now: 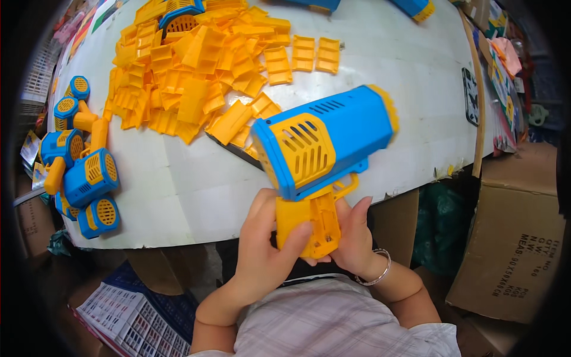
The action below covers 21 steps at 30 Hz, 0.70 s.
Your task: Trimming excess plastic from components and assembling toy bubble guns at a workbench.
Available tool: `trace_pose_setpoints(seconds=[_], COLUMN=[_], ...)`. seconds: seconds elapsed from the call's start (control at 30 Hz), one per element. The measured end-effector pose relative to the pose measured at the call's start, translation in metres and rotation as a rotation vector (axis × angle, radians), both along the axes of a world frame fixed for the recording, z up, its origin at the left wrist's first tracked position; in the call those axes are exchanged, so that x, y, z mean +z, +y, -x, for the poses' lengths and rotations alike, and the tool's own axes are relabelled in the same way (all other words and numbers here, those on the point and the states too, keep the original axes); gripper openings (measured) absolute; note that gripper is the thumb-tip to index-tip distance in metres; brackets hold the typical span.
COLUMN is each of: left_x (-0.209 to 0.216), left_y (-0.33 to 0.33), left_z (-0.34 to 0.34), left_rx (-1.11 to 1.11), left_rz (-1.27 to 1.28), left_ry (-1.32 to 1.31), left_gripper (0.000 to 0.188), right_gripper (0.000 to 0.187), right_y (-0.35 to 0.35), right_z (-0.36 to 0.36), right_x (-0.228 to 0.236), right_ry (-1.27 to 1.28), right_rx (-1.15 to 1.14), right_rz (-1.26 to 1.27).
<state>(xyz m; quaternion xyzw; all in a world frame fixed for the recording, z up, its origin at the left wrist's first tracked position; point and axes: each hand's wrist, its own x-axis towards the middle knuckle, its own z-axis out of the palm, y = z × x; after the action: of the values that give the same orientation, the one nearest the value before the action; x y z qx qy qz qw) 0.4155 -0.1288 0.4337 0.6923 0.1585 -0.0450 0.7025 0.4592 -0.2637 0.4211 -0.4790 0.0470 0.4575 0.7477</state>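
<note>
A blue and yellow toy gun [339,137] is held upright in front of me, its barrel pointing up and to the right. My right hand [355,235], with a bracelet at the wrist, closes round the handle from the right. The handle's battery compartment [325,223] faces up and shows metal contacts. Over its left side lies a smooth yellow battery cover [290,217], gripped by my left hand [259,241] with the thumb on its face. Fingers behind the handle are mostly hidden. Beyond the gun spreads a large pile of yellow battery covers [193,110].
Several toy guns [89,178] are heaped at the table's left edge. Others lie along the far edge, including one blue body [413,7]. A phone [470,98] rests near the right edge. Beside the table stand a cardboard box [511,238] and, at lower left, a crate [134,315].
</note>
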Motion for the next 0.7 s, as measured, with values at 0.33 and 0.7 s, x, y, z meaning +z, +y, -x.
trace_pose_setpoints(seconds=[0.33,0.7], left_x=[0.015,0.010], left_y=[0.007,0.004], left_z=[0.013,0.017], left_rx=[0.167,0.270], left_rz=[0.490,0.567], left_ry=[-0.019,0.090], left_gripper=[0.018,0.035], right_gripper=[0.092,0.086], right_y=[-0.001,-0.003], right_z=[0.000,-0.003], right_x=[0.008,0.014], right_ry=[0.419,0.459], right_rx=[-0.005,0.037], right_rz=[-0.264,-0.298])
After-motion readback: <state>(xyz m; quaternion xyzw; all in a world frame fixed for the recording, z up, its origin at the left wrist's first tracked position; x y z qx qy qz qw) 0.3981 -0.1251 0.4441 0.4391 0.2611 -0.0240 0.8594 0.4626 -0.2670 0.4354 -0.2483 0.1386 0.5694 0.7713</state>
